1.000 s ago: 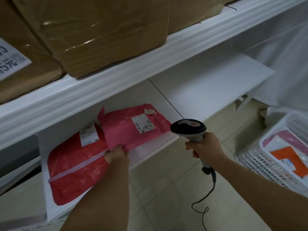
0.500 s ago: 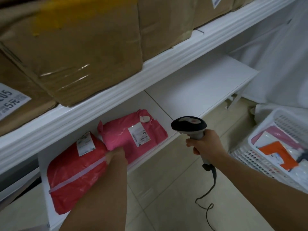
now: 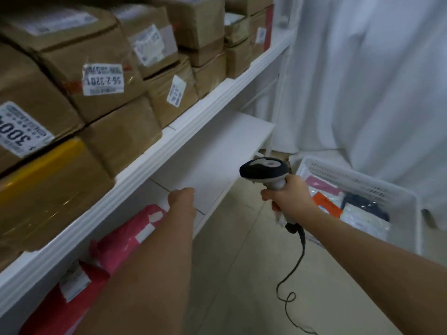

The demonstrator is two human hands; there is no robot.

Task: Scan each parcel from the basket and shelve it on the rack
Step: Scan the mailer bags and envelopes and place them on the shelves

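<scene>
My right hand (image 3: 289, 198) grips the handle of the black and grey barcode scanner (image 3: 264, 170), held over the floor in front of the rack. My left hand (image 3: 182, 199) hovers above the white lower shelf (image 3: 217, 151), just right of the pink parcel (image 3: 125, 240). Its fingers hang down behind the back of the hand and I see nothing in it. A red parcel (image 3: 55, 310) lies left of the pink one, and my forearm hides part of both. The white basket (image 3: 358, 176) on the floor at the right holds several parcels, among them an orange one (image 3: 325, 205).
Brown cardboard boxes (image 3: 104, 76) with labels fill the upper shelf (image 3: 169, 141). The scanner cable (image 3: 295, 274) dangles to the tiled floor. A white curtain (image 3: 362, 68) hangs behind the basket. The right part of the lower shelf is bare.
My left hand has let go of the pink parcel and moved right, over the bare shelf. My view has swung up and to the right. The scanner stays in my right hand.
</scene>
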